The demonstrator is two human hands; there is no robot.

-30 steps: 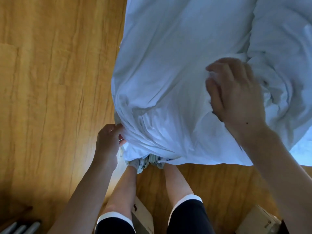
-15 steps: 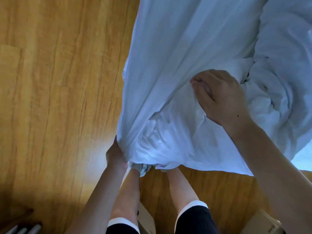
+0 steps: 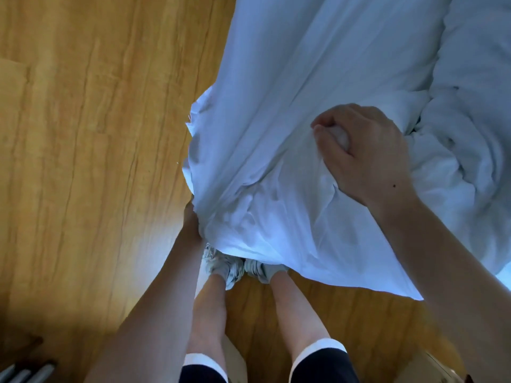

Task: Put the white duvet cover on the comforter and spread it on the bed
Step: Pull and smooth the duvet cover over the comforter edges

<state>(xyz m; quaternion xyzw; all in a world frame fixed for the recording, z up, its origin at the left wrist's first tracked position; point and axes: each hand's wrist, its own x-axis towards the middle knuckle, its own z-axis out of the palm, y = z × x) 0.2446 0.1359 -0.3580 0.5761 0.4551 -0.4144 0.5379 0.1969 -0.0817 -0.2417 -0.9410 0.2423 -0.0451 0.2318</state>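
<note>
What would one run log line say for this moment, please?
left hand: grips duvet cover corner | right hand: grips bunched cover | comforter: partly uncovered | step: covering, not spread

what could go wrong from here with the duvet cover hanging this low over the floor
The duvet cover hangs down over the shoes, so a step could tread on it and trip. The right hand grips only a small bunch of fabric, which might slip when pulled. The comforter lies bunched, so it may stay lumpy inside.
</note>
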